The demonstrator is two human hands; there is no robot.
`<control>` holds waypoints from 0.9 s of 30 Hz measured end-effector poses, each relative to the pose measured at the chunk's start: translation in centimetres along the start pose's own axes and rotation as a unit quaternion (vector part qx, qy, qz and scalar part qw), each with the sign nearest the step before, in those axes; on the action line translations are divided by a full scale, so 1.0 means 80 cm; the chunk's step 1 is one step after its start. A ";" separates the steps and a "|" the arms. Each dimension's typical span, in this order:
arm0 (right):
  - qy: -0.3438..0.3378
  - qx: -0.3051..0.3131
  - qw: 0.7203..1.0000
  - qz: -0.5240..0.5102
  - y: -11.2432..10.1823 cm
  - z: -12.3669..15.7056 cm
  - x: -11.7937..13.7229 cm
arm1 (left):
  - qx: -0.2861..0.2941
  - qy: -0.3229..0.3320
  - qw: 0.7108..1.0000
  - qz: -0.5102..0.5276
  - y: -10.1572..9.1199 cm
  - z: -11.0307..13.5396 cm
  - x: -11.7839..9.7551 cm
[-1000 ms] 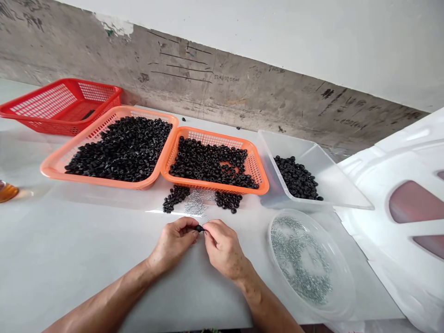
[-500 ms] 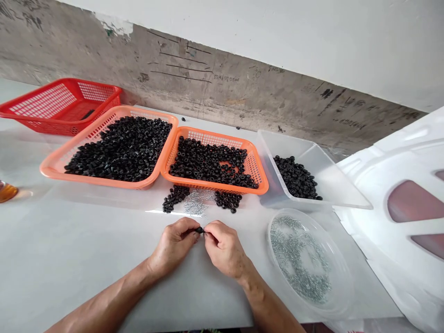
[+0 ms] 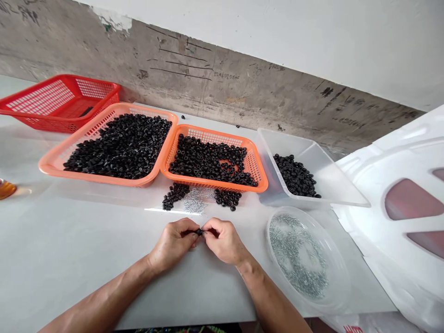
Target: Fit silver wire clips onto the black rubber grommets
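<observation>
Over the near part of the table, my left hand (image 3: 175, 241) pinches a small black plastic part (image 3: 199, 231) between thumb and fingers. Close against its right end, my right hand (image 3: 224, 240) is closed in a pinch; whatever its fingertips hold is too small and covered to make out. Just beyond the hands lie a little pile of black cylindrical pieces (image 3: 176, 195), a scatter of tiny shiny beads (image 3: 196, 201) and a group of black rings (image 3: 227, 199).
Behind the piles stand a large orange basket (image 3: 46, 166) and a smaller orange basket (image 3: 262, 185), both with black pieces. A red basket (image 3: 31, 118) is at far left. To the right are a clear bin (image 3: 333, 185), a round tub (image 3: 342, 286) of beads and a white plastic chair (image 3: 367, 194).
Both hands stay together in nearly the same place, with the fingertips shifted slightly around the black part. The view has moved a little.
</observation>
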State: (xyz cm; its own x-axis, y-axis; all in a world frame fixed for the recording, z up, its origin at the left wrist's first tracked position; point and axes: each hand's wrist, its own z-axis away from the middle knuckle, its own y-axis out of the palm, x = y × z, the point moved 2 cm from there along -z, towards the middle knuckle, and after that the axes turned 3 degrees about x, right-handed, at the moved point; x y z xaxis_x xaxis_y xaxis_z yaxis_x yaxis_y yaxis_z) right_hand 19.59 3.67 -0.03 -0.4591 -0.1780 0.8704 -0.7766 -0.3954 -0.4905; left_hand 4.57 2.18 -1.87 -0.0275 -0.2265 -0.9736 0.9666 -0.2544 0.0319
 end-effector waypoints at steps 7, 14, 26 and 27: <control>0.024 0.015 1.000 0.008 0.007 -0.001 -0.003 | 0.000 -0.066 0.998 -0.008 0.000 0.001 -0.003; 0.032 0.052 0.998 0.004 0.010 0.001 0.003 | 0.011 -0.055 0.997 -0.061 -0.002 0.010 -0.012; 0.062 -0.001 0.996 -0.062 0.001 -0.001 0.005 | 0.008 -0.048 0.996 0.068 -0.002 0.004 -0.020; 0.065 -0.006 0.996 -0.067 -0.001 -0.002 0.006 | 0.005 -0.049 0.995 0.087 -0.002 0.004 -0.020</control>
State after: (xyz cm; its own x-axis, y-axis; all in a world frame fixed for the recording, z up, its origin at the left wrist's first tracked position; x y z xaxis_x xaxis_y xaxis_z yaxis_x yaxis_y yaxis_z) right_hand 19.39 3.76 0.46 -0.4028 -0.0069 0.9153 -0.8393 -0.3961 -0.3724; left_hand 4.38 2.31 -0.24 0.1140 -0.3586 -0.9265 0.9562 -0.2135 0.2003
